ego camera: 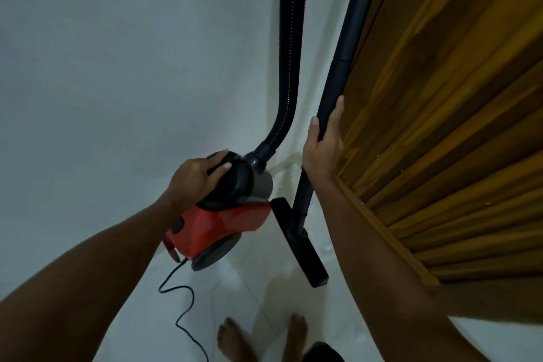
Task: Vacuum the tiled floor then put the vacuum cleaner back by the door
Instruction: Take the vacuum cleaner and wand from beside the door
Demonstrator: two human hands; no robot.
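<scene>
A red and black canister vacuum cleaner (pixel 226 223) stands on the white tiled floor (pixel 244 297) in the corner by the wall. My left hand (pixel 197 176) grips its black top. A ribbed black hose (pixel 289 67) rises from the canister out of the top of the view. My right hand (pixel 323 147) is wrapped round the black wand (pixel 346 47), which stands nearly upright against the wooden door (pixel 446 112). The wand's flat black floor nozzle (pixel 305 244) rests on the tiles just right of the canister.
A plain white wall (pixel 117 82) fills the left side. The thin black power cord (pixel 182 300) snakes over the tiles toward me. My bare feet (pixel 261 335) stand at the bottom of the view.
</scene>
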